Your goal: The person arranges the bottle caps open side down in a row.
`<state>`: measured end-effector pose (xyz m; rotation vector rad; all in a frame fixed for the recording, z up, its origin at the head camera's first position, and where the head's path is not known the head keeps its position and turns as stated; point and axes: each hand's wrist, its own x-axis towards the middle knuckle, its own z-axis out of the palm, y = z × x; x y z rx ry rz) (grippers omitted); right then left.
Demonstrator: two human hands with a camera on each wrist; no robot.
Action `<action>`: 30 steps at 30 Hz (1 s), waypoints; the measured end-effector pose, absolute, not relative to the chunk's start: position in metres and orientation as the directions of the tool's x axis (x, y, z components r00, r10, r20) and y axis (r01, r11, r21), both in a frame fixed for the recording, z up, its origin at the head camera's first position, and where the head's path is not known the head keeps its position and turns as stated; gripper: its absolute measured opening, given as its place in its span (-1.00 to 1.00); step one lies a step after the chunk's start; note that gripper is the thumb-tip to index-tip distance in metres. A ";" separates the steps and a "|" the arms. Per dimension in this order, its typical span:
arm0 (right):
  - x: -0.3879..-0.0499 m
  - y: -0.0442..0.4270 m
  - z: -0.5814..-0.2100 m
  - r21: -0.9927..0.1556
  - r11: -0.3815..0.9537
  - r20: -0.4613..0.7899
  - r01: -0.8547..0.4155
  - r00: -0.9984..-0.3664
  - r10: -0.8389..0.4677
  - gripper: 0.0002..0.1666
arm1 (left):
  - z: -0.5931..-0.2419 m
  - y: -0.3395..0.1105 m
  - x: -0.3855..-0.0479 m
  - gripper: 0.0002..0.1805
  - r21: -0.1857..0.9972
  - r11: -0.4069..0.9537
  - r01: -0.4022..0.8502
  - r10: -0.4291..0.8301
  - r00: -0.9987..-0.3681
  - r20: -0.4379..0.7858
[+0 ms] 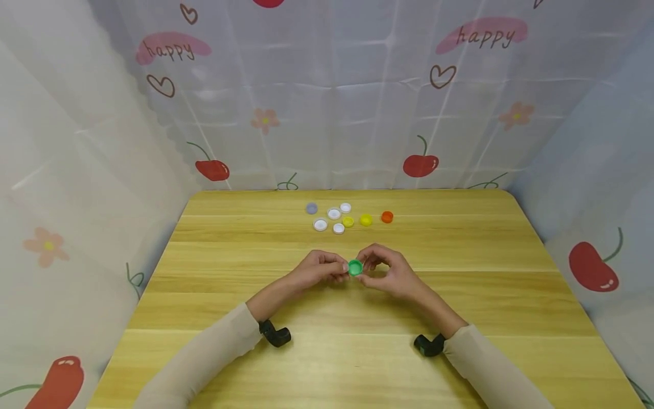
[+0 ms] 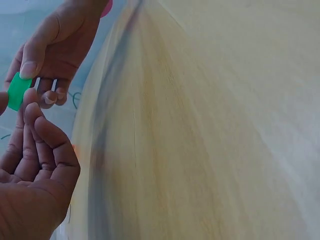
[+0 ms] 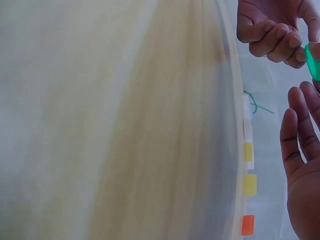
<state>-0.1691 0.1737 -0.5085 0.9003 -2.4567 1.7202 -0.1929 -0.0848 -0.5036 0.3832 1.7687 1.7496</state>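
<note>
A small green bottle cap [image 1: 355, 267] is held just above the table between both hands, its hollow side facing up toward the head camera. My left hand [image 1: 322, 267] pinches its left edge between thumb and fingers. From the other side, the thumb and index finger of my right hand [image 1: 392, 274] grip the cap's right edge. In the left wrist view, the green cap [image 2: 19, 91] is seen edge-on, with the right thumb laid on it. The right wrist view cuts off part of the cap [image 3: 313, 62] at the frame's edge.
Behind the hands, several caps lie loosely grouped on the wooden table [image 1: 230, 352]: a greyish cap [image 1: 311, 208], white caps [image 1: 320, 224], yellow caps [image 1: 365, 220] and an orange-red cap [image 1: 387, 217]. A patterned curtain [image 1: 332, 113] encloses the table's back and sides.
</note>
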 end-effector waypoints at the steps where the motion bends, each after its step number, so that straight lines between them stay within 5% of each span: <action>1: -0.169 0.173 -0.508 -0.853 0.234 0.329 -0.466 -0.829 -0.453 -0.60 | -0.504 -0.085 -0.193 -0.79 0.976 0.084 -0.203 0.593 -0.776 -0.213; 6: -0.166 0.172 -0.503 -0.849 0.264 0.300 -0.458 -0.828 -0.474 -0.63 | -0.500 -0.090 -0.190 -0.80 0.989 0.147 0.009 0.551 -0.831 -0.074; 12: -0.166 0.172 -0.497 -0.935 0.231 0.129 -0.268 -0.867 -0.482 -0.81 | -0.487 -0.096 -0.182 -0.92 0.891 0.300 0.341 0.511 -0.846 0.151; 15: -0.169 0.173 -0.498 -0.961 0.172 0.098 -0.215 -0.850 -0.517 -0.74 | -0.485 -0.096 -0.180 -0.87 0.777 0.332 0.535 0.548 -0.780 0.303; 20: -0.173 0.176 -0.501 -0.979 0.110 0.077 -0.173 -0.807 -0.586 -0.68 | -0.486 -0.094 -0.177 -0.82 0.467 0.329 0.821 0.615 -0.562 0.554; 24: -0.176 0.178 -0.501 -0.986 0.063 0.080 -0.156 -0.764 -0.640 -0.68 | -0.485 -0.092 -0.175 -0.79 0.313 0.314 0.896 0.626 -0.444 0.642; 30: -0.178 0.180 -0.504 -0.994 -0.007 0.080 -0.105 -0.714 -0.696 -0.66 | -0.485 -0.089 -0.174 -0.79 0.259 0.311 0.914 0.626 -0.403 0.667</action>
